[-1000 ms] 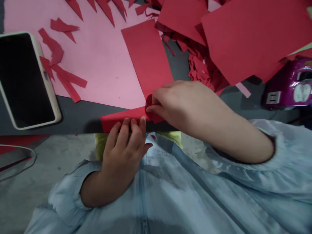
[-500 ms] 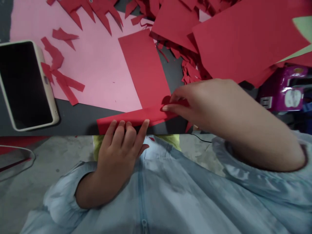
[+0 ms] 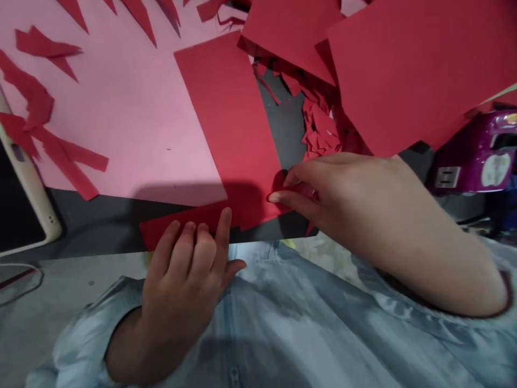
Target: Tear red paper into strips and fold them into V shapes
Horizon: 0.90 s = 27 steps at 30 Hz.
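A narrow red paper strip [image 3: 191, 214] lies along the front edge of the dark table. My left hand [image 3: 186, 285] rests its outstretched fingertips on it, thumb apart. Just right of it, my right hand [image 3: 335, 194] pinches a curled piece of red paper [image 3: 277, 192] between thumb and fingers; most of that piece is hidden by the hand. A red paper rectangle [image 3: 234, 108] runs from beside the right fingertips up over a pink sheet [image 3: 141, 97]. I cannot tell whether the pinched paper is joined to the rectangle or the strip.
Red paper scraps [image 3: 64, 151] lie on the pink sheet at left, beside a phone [image 3: 18, 205] in a pale case. Larger red sheets [image 3: 412, 75] and a heap of small red cuttings [image 3: 321, 132] fill the right. A shiny purple object [image 3: 464, 161] stands at the right edge.
The view has shifted, so the phone and scraps sit further left. My left hand is slightly further from my right hand, and the strip's right end now shows separate from the pinched paper.
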Each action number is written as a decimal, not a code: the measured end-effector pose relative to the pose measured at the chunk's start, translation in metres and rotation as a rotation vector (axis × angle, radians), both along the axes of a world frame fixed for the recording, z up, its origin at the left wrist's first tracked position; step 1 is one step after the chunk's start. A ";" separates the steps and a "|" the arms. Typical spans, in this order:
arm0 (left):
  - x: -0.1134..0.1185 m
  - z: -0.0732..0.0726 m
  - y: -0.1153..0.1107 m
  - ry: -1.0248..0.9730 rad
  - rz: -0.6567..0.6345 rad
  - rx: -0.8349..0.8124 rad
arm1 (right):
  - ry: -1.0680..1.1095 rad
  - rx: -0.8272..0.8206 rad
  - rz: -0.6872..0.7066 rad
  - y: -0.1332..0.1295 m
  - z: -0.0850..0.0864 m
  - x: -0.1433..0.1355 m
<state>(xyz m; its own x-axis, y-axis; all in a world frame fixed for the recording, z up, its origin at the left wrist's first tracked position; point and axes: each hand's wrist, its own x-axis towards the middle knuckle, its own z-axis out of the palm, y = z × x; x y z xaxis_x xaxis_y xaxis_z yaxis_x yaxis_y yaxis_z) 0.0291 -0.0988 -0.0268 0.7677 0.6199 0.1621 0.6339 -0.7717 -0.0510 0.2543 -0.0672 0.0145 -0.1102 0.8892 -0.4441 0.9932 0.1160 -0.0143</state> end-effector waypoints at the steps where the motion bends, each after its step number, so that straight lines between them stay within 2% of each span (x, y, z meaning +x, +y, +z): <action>1: 0.000 0.000 0.001 -0.003 -0.003 -0.003 | -0.007 0.002 0.001 -0.001 0.000 0.000; 8: -0.001 0.002 0.003 0.015 -0.027 -0.006 | 0.031 0.061 0.054 -0.006 0.000 0.001; 20: -0.003 0.000 0.001 0.032 -0.023 0.009 | 0.059 0.013 -0.018 0.001 -0.002 0.001; 27: 0.002 0.004 0.002 0.126 -0.059 0.033 | 0.017 -0.071 -0.026 0.004 0.003 -0.002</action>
